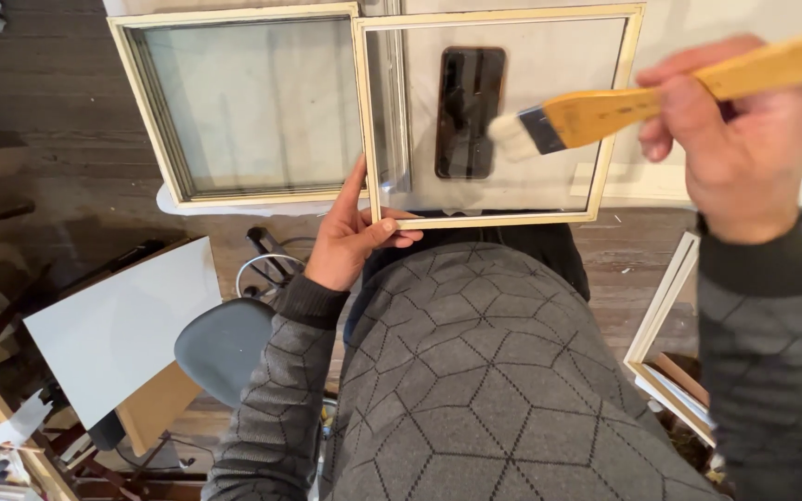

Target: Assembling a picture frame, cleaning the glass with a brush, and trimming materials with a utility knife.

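Note:
My left hand grips the lower left corner of a pale cream picture frame with glass in it, thumb on the bottom rail. A dark phone-shaped reflection shows in the glass. My right hand holds a flat brush with a yellow wooden handle; its white bristles hover over the right part of the glass. A second cream frame with glass lies just to the left, partly overlapped by the held one.
Both frames rest on a white table. A white board and a grey round stool seat stand below left. More white frames lean at the lower right on the dark wood floor.

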